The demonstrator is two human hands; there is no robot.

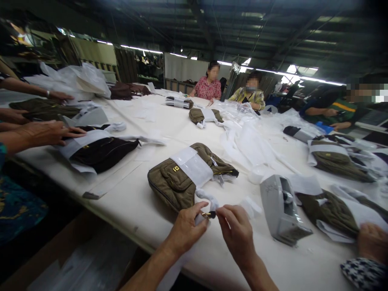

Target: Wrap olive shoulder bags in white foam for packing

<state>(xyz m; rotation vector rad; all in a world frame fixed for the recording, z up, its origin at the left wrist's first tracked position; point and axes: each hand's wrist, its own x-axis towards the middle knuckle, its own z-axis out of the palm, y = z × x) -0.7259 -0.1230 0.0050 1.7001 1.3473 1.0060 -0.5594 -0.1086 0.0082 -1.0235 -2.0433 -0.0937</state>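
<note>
An olive-green bag with a yellow emblem lies on the table in front of me, a white paper band around its middle. Below it, my left hand pinches a gold-coloured metal clasp at the end of the bag's strap. Part of that strap is wrapped in white material. My right hand has thumb and fingers closed at the small black end piece beside the clasp. Both hands are near the table's front edge.
A grey tape dispenser stands to my right, near another olive bag and a co-worker's hand. At left, a co-worker's hand rests on a black bag. Clear plastic wrapping spreads across the table, with people seated beyond.
</note>
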